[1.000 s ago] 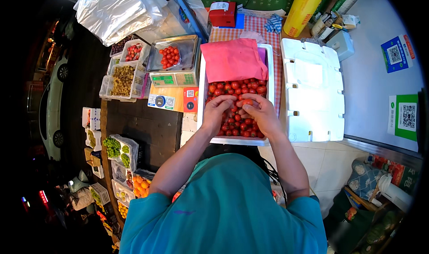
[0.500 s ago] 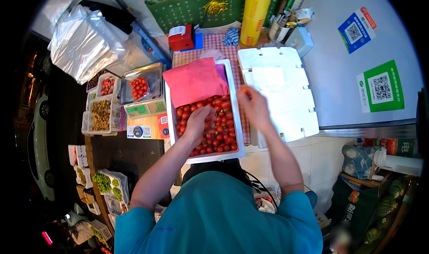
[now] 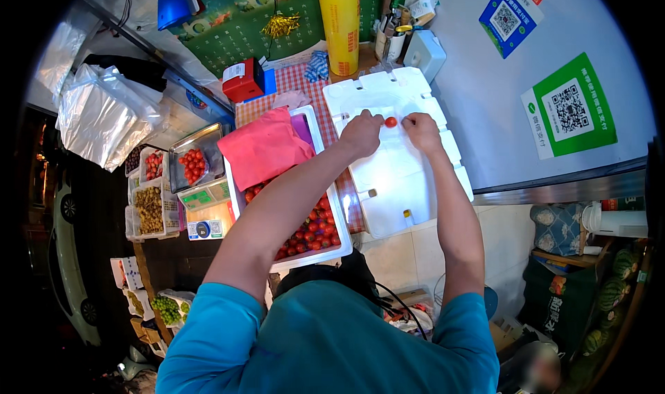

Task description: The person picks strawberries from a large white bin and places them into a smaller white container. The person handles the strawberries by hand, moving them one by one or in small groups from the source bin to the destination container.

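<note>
A single red cherry tomato (image 3: pixel 391 122) shows between my two hands over the white foam lid (image 3: pixel 388 200). My left hand (image 3: pixel 361 133) is closed just left of the tomato, fingertips close to it. On the other side my right hand (image 3: pixel 422 131) has its fingers pinched together. Whatever either pinch holds is too small or hidden to make out. Left of the lid, a white foam box (image 3: pixel 343 238) is filled with cherry tomatoes (image 3: pixel 318 231); a pink sheet (image 3: pixel 260 148) covers its far part, and my left forearm crosses over it.
A scale with a metal tray (image 3: pixel 181 179) holds more small tomatoes. Beyond the lid stand a yellow film roll (image 3: pixel 339 27), a cup of pens (image 3: pixel 391 42) and a red printer (image 3: pixel 244 80). A pale panel (image 3: pixel 478 110) with code signs borders the right.
My left hand has left the tomato box and crossed right to the lid. My right hand has come over the lid as well. The view has shifted, and a tomato now shows between the hands.
</note>
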A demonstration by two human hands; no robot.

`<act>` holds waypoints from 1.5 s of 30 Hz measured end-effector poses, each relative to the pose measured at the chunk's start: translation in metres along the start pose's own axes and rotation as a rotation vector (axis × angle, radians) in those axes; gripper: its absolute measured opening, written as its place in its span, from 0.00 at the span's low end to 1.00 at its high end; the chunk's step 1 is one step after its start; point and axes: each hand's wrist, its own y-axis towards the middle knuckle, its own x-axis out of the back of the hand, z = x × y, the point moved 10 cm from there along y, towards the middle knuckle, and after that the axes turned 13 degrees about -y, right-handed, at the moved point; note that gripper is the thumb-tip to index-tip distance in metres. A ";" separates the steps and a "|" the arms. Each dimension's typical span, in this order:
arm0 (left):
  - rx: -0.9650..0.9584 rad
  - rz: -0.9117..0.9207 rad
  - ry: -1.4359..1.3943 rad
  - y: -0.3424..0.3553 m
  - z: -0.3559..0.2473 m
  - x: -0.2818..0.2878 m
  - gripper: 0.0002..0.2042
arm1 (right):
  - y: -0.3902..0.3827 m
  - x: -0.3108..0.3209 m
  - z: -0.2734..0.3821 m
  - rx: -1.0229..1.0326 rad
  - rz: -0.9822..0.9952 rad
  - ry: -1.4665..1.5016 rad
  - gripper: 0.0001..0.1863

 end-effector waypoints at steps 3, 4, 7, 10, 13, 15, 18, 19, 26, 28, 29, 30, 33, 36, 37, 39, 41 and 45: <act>-0.240 -0.113 0.152 -0.028 -0.019 -0.002 0.15 | -0.026 0.010 -0.003 0.122 -0.064 0.060 0.13; -0.330 -0.187 0.220 -0.046 -0.027 0.004 0.15 | -0.038 0.011 -0.013 0.153 -0.086 -0.019 0.12; -0.303 -0.261 -0.162 -0.102 -0.026 0.026 0.12 | -0.071 0.012 -0.039 0.195 -0.128 0.119 0.09; -0.352 -0.575 -0.275 -0.194 0.016 0.080 0.08 | -0.090 -0.004 -0.065 0.172 -0.080 0.218 0.13; 0.109 -0.780 -0.416 -0.277 0.167 0.123 0.08 | -0.102 0.012 -0.067 0.131 -0.303 -0.110 0.17; 0.326 -1.137 -0.433 -0.367 0.291 0.141 0.10 | -0.112 0.048 -0.025 0.173 -0.537 -0.095 0.17; 0.733 -1.161 -0.502 -0.454 0.442 0.142 0.10 | -0.116 0.046 0.098 0.177 -0.338 0.142 0.18; 0.793 -1.126 -0.379 -0.469 0.470 0.155 0.11 | -0.110 0.022 0.130 0.276 -0.272 0.136 0.19; 0.827 -1.095 -0.295 -0.452 0.631 0.225 0.12 | -0.126 -0.219 0.513 0.714 0.381 0.216 0.11; 0.784 -1.156 -0.371 -0.464 0.651 0.238 0.11 | -0.116 -0.295 0.600 0.795 0.396 0.265 0.12; 0.725 -1.257 -0.308 -0.467 0.653 0.252 0.12 | -0.087 -0.354 0.614 0.660 0.489 0.182 0.14; 0.683 -1.219 -0.268 -0.442 0.649 0.262 0.13 | -0.038 -0.406 0.612 0.645 0.421 0.195 0.16; 0.551 -1.155 -0.115 -0.424 0.658 0.292 0.14 | -0.007 -0.450 0.660 0.609 0.165 -0.179 0.17; 0.540 -0.972 -0.050 -0.396 0.681 0.304 0.14 | 0.016 -0.508 0.646 0.504 0.255 -0.240 0.18; 0.564 -0.887 -0.043 -0.386 0.691 0.305 0.14 | 0.014 -0.521 0.645 0.516 0.302 -0.222 0.18; 0.614 -0.822 -0.011 -0.372 0.703 0.317 0.14 | 0.019 -0.542 0.632 0.505 0.384 -0.177 0.18; 0.667 -0.732 0.022 -0.357 0.709 0.325 0.16 | 0.027 -0.560 0.625 0.479 0.451 -0.120 0.17; 0.734 -0.772 0.036 -0.343 0.719 0.325 0.12 | 0.010 -0.548 0.631 0.327 0.604 0.063 0.14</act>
